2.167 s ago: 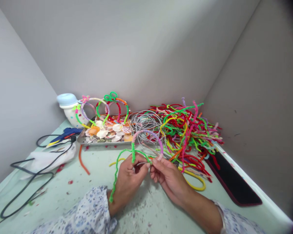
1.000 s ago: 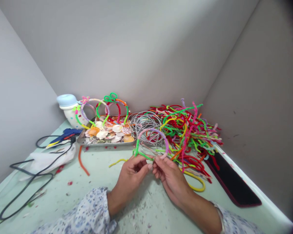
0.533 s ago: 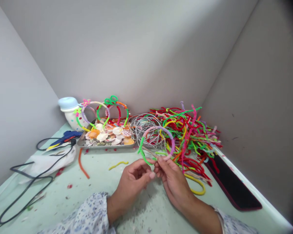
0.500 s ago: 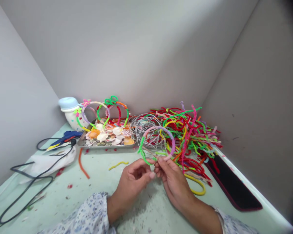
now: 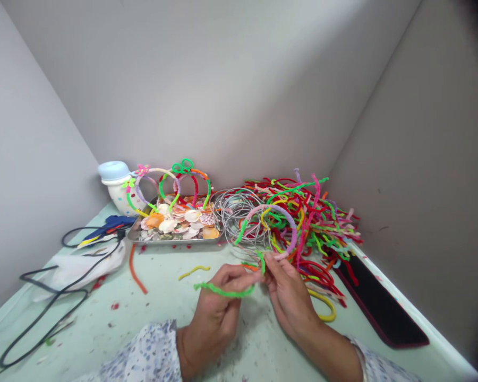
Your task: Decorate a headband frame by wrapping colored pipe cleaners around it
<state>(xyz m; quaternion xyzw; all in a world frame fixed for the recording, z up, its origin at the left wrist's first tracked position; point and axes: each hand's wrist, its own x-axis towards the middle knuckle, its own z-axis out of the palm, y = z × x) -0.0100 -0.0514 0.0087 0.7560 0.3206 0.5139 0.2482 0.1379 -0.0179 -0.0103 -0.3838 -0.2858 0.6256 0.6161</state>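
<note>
My right hand (image 5: 289, 294) pinches the lower end of a headband-like hoop (image 5: 293, 233) wrapped in purple, pink and green fuzzy pipe cleaner. The hoop stands upright above the fingers. My left hand (image 5: 221, 307) is closed just to the left, its fingertips close to the right hand's. A loose length of green pipe cleaner (image 5: 227, 292) runs across the left fingers and sticks out leftward. A short green bit and some orange show between the two hands. The exact grip of the left fingertips is partly hidden.
Behind the hands stand a metal tray (image 5: 175, 242) of shells with decorated hoops, a coil of silver wire (image 5: 233, 212) and a heap of coloured pipe cleaners (image 5: 322, 212). Pliers (image 5: 111, 223), a black cable (image 5: 24, 329) and a blue-lidded bottle (image 5: 117, 183) are at left. A black strip (image 5: 382, 302) lies right.
The green strand that hung along the hoop's left side now stretches leftward across my left hand. My left fingers have closed further. The hoop has shifted slightly right.
</note>
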